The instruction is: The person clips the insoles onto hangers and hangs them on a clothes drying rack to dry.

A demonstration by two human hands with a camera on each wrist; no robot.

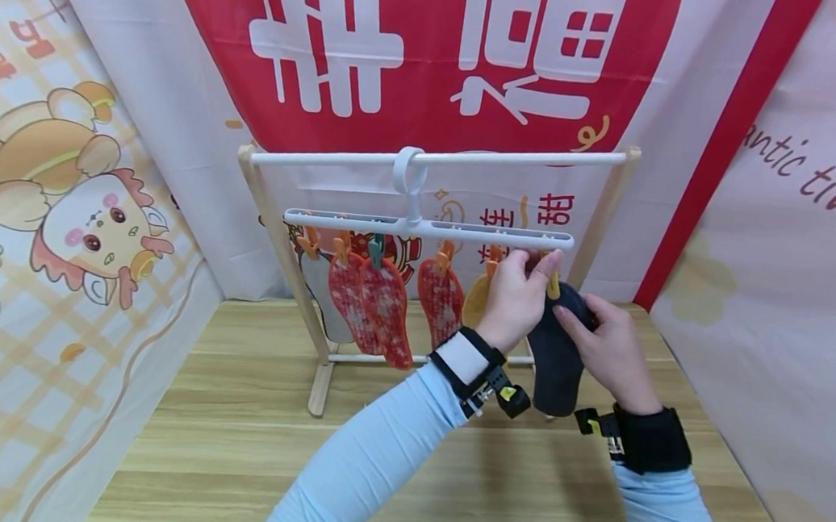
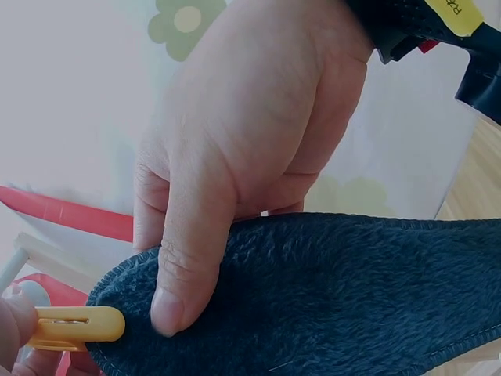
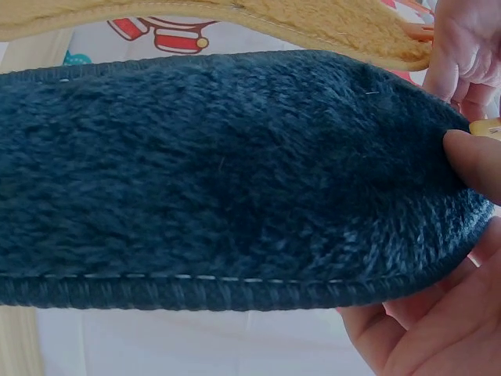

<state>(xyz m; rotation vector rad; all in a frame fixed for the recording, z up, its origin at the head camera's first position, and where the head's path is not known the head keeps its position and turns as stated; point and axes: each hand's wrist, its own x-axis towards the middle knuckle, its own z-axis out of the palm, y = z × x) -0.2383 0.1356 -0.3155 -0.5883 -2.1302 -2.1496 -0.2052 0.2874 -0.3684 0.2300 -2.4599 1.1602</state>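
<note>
A dark blue fuzzy insole (image 1: 555, 364) hangs at the right end of a white clip hanger (image 1: 427, 229). My left hand (image 1: 516, 298) pinches a yellow clothespin (image 1: 553, 283) under the hanger bar. In the left wrist view the clothespin (image 2: 78, 326) overlaps the insole's rounded end. My right hand (image 1: 617, 354) pinches the insole near that end, its thumb lying on the pile and its other fingers behind. A tan insole (image 3: 313, 27) hangs just left of the dark one, partly hidden by my left hand in the head view.
Red patterned insoles (image 1: 388, 307) and a pale one (image 1: 328, 299) hang from clothespins further left. The hanger's hook loops over the white rod (image 1: 519, 161) of a wooden-legged rack (image 1: 280, 251). The rack stands on a wood-grain table (image 1: 229, 458) between printed cloth walls.
</note>
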